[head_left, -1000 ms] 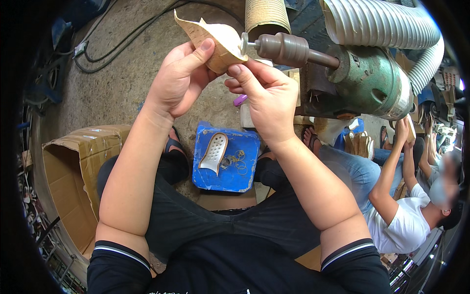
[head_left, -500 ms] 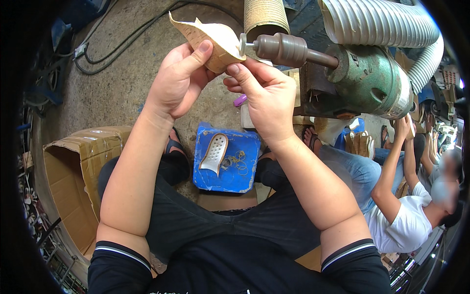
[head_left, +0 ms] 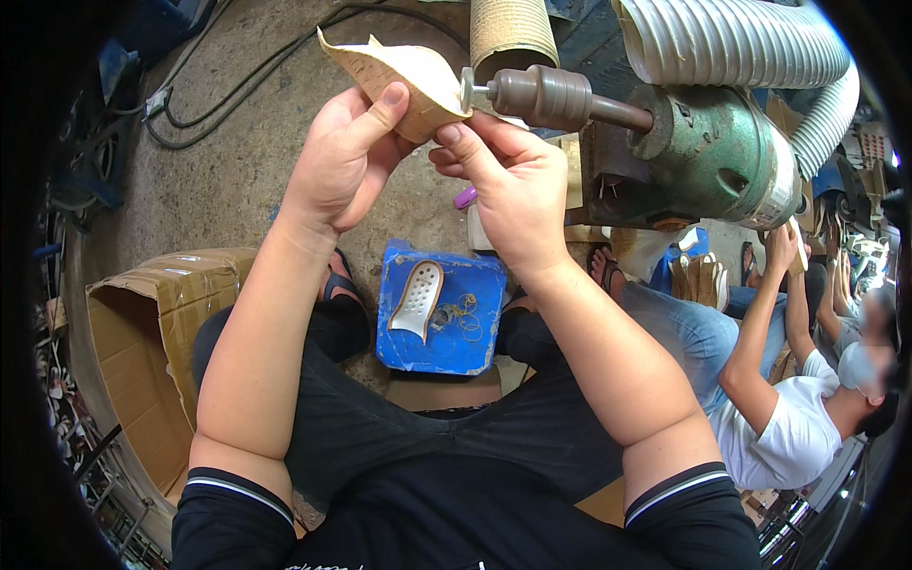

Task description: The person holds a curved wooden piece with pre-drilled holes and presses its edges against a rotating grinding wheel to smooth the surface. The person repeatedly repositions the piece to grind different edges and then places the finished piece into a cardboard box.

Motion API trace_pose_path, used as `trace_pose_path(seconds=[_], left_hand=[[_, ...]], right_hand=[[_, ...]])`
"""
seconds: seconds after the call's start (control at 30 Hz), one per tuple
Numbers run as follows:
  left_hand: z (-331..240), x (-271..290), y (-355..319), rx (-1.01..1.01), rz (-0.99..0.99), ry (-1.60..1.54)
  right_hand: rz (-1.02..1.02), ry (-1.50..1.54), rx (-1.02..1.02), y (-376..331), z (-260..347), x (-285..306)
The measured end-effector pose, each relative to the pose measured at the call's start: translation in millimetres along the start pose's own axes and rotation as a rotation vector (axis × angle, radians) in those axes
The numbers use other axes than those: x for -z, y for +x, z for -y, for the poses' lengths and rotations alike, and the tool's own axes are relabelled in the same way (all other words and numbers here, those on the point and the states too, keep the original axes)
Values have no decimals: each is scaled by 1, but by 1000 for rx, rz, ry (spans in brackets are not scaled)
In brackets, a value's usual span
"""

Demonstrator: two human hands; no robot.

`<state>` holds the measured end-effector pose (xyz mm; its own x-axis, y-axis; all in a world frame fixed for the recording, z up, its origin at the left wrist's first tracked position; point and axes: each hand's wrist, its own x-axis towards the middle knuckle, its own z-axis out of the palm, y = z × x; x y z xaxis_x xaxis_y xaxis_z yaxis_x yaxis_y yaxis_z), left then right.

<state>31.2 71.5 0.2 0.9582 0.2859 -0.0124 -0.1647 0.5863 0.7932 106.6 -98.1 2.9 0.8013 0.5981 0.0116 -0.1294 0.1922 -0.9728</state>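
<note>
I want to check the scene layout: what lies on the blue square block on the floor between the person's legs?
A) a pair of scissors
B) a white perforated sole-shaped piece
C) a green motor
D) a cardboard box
B: a white perforated sole-shaped piece lies on the blue square block, beside a few small rings.

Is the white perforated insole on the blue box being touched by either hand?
No: the white perforated insole lies alone on the blue box, while the left hand and right hand hold a tan sole piece higher up.

Thin tan curved insole sheet (head_left: 399, 81) between both hands, touching the small spindle tip (head_left: 467, 88) of the green metal motor (head_left: 722, 161) at right; open brown cardboard box (head_left: 152, 332) left; blue square foam block (head_left: 442, 318) below, bearing a white perforated insole piece (head_left: 418, 299).
</note>
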Motion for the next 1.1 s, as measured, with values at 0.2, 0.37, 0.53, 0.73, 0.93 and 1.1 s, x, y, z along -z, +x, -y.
trace_pose_path(seconds=[0.2,0.37,0.53,0.73,0.93,1.1], left_hand=[[0,0,1,-3,-10,8],[-1,-1,1,-14,-7,22],[0,-4,1,-46,-29,42],[2,-8,0,-91,-63,95],[4,-11,-3,-154,-88,136],[7,-12,-2,-228,-133,227]], right_hand=[[12,-3,-2,0,0,1],[9,19,-20,1,0,1],[19,9,-27,2,-2,2],[34,25,-20,3,-4,2],[60,25,-41,3,-3,3],[80,33,-42,3,-5,3]])
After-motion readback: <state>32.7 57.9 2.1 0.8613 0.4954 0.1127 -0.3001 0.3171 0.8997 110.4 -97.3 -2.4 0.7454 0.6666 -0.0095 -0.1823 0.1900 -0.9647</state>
